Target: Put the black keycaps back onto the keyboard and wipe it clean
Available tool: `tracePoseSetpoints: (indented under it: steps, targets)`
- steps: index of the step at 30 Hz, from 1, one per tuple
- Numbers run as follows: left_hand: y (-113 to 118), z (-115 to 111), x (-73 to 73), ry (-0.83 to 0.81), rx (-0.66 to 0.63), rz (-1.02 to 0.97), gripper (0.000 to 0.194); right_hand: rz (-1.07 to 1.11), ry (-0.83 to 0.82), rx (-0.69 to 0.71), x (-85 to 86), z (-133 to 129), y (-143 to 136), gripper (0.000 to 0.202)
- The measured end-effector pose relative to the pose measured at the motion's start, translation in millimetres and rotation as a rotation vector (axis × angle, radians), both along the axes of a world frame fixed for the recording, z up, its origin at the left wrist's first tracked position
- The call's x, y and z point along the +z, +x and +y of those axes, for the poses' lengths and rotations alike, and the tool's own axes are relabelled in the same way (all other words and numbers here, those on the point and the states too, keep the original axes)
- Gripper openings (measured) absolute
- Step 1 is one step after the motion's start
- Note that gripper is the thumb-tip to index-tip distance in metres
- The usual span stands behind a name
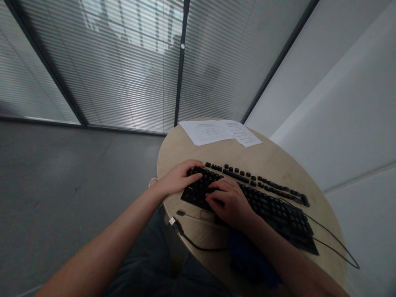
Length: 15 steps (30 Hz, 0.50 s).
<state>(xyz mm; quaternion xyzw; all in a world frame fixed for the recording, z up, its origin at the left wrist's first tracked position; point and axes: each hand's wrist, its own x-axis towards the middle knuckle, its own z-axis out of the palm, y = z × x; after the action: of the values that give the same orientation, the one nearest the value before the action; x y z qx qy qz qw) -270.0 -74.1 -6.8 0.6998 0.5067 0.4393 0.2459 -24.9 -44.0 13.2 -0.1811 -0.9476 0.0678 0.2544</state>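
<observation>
A black keyboard [269,208] lies at a slant across the round table. At its left end my left hand [179,178] grips the corner, fingers over the far edge and thumb lying on top. My right hand [229,203] rests over the left part of the keyboard, its fingers curled down and drawn together at the keys. Whatever sits between those fingertips is too small and dark to make out. Loose black keycaps [235,176] are lined up in rows along the keyboard's far side, among them a long bar-shaped one.
Printed papers [213,131] lie at the far side of the wooden table [185,150]. Near the front edge are a small brush [181,213], a USB plug [173,222] on a black cable and a dark blue cloth [250,258]. A cable loops off the right side.
</observation>
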Motion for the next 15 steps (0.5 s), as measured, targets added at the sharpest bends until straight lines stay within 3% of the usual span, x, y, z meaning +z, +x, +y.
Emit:
tracePoseSetpoints:
  steps: [10, 12, 15]
  targets:
    - [-1.1, 3.4, -6.0, 0.059, 0.041, 0.069, 0.042, -0.057, 0.123, 0.073, 7.1, 8.6, 4.4, 0.008]
    - [1.3, 2.0, -5.8, 0.078, 0.04, 0.105, 0.04, -0.048, 0.166, 0.034, 17.2, 19.2, 9.0, 0.012]
    - [8.0, -3.0, -3.5, 0.095, 0.044, 0.168, 0.042, -0.008, 0.178, -0.13, 37.6, 46.9, 18.3, 0.021]
